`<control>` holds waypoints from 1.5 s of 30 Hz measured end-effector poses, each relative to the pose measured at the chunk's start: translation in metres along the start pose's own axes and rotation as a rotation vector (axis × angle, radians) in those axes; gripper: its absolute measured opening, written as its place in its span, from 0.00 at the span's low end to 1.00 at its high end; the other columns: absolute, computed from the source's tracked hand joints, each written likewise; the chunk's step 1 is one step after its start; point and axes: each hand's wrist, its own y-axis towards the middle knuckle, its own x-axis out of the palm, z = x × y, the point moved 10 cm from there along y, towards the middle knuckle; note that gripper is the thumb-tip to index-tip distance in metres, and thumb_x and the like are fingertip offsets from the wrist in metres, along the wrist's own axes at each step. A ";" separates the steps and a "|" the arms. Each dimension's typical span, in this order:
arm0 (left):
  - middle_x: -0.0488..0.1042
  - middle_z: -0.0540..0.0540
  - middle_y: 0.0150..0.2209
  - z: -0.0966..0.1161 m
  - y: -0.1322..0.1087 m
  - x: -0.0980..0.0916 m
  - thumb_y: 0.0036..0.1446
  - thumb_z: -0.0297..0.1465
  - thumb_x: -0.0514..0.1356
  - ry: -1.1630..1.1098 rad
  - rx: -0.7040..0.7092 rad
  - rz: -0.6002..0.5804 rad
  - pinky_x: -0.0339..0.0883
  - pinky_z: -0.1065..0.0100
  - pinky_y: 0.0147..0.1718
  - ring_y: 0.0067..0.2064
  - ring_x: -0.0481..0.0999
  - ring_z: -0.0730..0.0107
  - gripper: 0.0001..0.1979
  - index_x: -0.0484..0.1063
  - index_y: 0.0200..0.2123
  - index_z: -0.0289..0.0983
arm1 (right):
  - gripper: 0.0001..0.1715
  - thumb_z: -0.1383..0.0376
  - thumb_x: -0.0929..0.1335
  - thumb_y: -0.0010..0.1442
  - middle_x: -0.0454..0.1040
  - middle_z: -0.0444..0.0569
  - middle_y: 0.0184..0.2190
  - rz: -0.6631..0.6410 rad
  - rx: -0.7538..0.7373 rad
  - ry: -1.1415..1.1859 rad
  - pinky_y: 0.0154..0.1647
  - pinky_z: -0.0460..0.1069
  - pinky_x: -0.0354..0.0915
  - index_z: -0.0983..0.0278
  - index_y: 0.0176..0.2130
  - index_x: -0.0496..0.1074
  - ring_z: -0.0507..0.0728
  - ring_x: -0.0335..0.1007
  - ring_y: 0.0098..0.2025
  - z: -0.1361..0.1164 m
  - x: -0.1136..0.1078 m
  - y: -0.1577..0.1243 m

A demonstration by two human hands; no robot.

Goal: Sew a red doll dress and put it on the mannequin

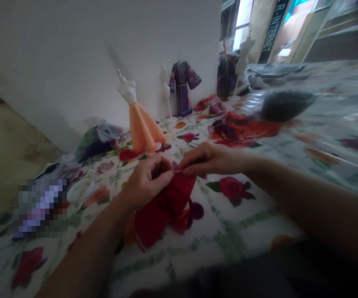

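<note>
A small red doll garment [169, 203] with beaded white trim hangs between my two hands, just over the flowered tablecloth [197, 258]. My left hand [146, 178] pinches its upper edge from the left, thumb against fingers. On the other side, my right hand [205, 159] grips the same trimmed edge with thumb and fingertips. The lower part of the garment spreads downward toward me, with another line of trim at its bottom left corner. The exact garment type is not clear from here.
Beyond my hands stands a mini mannequin in an orange skirt [143, 128]. A purple robe [181, 89] on a stand and bare mannequins are near the wall. Orange-red fabric [247, 128] and a dark bundle [287, 103] lie right; cloth scraps [99, 138] lie left.
</note>
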 end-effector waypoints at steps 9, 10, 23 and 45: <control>0.67 0.51 0.31 0.000 0.000 -0.001 0.61 0.31 0.59 0.041 0.001 0.024 0.59 0.67 0.29 0.31 0.66 0.71 0.03 0.68 0.34 0.38 | 0.20 0.55 0.66 0.69 0.66 0.41 0.23 0.012 -0.023 -0.064 0.24 0.43 0.58 0.69 0.36 0.76 0.46 0.61 0.24 0.002 -0.002 0.000; 0.67 0.51 0.31 -0.001 0.000 -0.001 0.61 0.31 0.59 0.040 -0.002 0.024 0.59 0.67 0.29 0.31 0.65 0.71 0.03 0.68 0.34 0.38 | 0.20 0.55 0.67 0.69 0.66 0.41 0.22 0.015 -0.027 -0.065 0.24 0.42 0.58 0.69 0.36 0.76 0.46 0.60 0.24 0.002 -0.002 0.000; 0.68 0.51 0.32 -0.001 -0.001 0.000 0.62 0.30 0.59 0.030 -0.007 0.022 0.59 0.67 0.31 0.32 0.65 0.72 0.03 0.68 0.35 0.38 | 0.20 0.55 0.67 0.68 0.64 0.40 0.21 0.077 -0.022 -0.097 0.22 0.42 0.56 0.70 0.35 0.75 0.46 0.59 0.23 0.002 -0.006 0.001; 0.69 0.50 0.33 -0.002 -0.001 0.002 0.63 0.31 0.60 0.007 -0.015 0.020 0.60 0.66 0.33 0.34 0.67 0.71 0.03 0.69 0.36 0.38 | 0.17 0.57 0.69 0.65 0.74 0.47 0.30 0.113 -0.071 -0.112 0.33 0.46 0.63 0.69 0.38 0.80 0.50 0.64 0.31 0.001 -0.009 0.003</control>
